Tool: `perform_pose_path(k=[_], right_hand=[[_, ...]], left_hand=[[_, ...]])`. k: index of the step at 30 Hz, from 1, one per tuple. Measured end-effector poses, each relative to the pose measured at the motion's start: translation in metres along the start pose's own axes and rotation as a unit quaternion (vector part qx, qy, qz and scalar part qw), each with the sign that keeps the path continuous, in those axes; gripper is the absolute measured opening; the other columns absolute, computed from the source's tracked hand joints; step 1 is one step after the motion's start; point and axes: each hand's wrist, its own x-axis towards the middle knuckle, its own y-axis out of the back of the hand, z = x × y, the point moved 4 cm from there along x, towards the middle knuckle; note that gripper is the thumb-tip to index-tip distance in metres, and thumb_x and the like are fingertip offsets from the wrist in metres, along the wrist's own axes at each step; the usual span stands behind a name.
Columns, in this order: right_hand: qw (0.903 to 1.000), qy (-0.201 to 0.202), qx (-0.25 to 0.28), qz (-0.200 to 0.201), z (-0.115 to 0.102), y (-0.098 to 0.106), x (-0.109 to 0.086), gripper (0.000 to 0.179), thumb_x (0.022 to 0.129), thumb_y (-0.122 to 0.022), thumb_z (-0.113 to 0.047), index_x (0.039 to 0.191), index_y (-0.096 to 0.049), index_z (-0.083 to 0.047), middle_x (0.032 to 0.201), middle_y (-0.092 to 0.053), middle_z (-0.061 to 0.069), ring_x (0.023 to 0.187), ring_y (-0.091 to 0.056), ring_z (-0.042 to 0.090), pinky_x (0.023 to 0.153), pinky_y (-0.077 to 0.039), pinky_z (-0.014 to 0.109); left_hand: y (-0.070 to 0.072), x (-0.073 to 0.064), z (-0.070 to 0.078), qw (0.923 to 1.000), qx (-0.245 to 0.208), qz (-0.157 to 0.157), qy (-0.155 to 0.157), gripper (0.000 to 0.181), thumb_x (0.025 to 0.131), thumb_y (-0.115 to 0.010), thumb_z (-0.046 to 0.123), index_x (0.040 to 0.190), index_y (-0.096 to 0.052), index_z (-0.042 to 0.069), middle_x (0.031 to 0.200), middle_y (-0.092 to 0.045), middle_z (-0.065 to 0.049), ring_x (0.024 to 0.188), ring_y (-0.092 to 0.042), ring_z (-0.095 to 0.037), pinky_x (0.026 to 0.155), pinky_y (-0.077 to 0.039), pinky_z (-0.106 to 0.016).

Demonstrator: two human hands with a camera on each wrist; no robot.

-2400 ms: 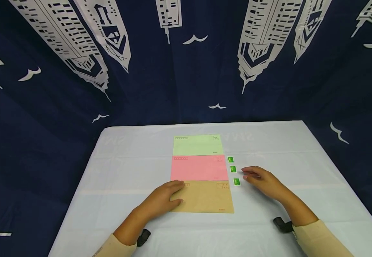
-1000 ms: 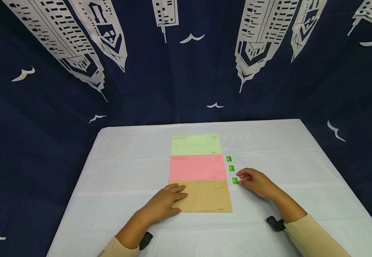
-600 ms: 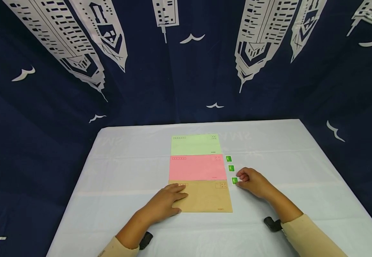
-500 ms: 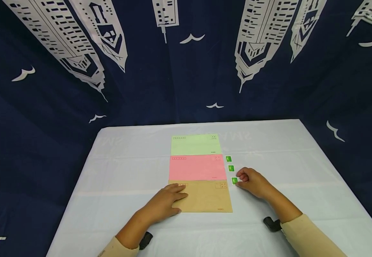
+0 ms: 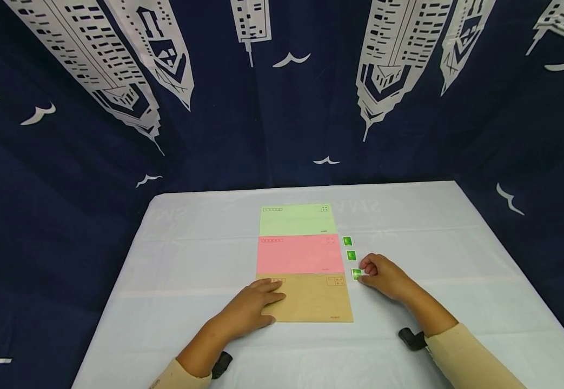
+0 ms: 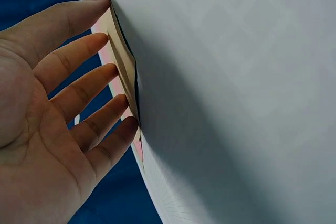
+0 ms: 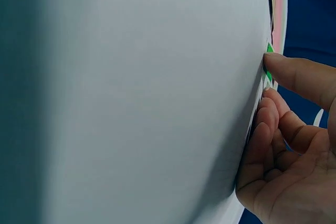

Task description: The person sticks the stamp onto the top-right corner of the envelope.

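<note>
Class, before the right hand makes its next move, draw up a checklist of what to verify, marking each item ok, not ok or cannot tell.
1. Left hand resting on the brown envelope: ok, fingers spread over its left part.
2. Right hand at the nearest green stamp: ok, the thumb touches it.
3. That stamp firmly pinched: cannot tell; the fingertips hide the grip.
4. Printed boxes at the brown envelope's upper right uncovered: ok.
5. Brown envelope's whole face visible: not ok, the left hand covers some.
6. Middle stamp and far stamp clear of the fingers: ok, both apart.
</note>
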Motion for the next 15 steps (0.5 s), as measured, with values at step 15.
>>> perform_pose_path(k=[15], right_hand=[[0.9982, -0.028, 0.044, -0.029, 0.0018, 0.0018, 0.0054, 0.027, 0.083, -0.077, -0.003, 0.102, -0.057, 0.0, 0.089, -0.052, 0.008, 0.085, -0.049, 0.02, 0.069, -0.042, 0.023]], left_hand=[[0.0007, -0.0009, 0.0009, 1.0, -0.001, -0.003, 0.003, 0.053, 0.088, -0.079, 0.02, 0.138, -0.064, 0.013, 0.157, -0.048, -0.006, 0.148, -0.04, -0.031, 0.118, -0.038, -0.053]])
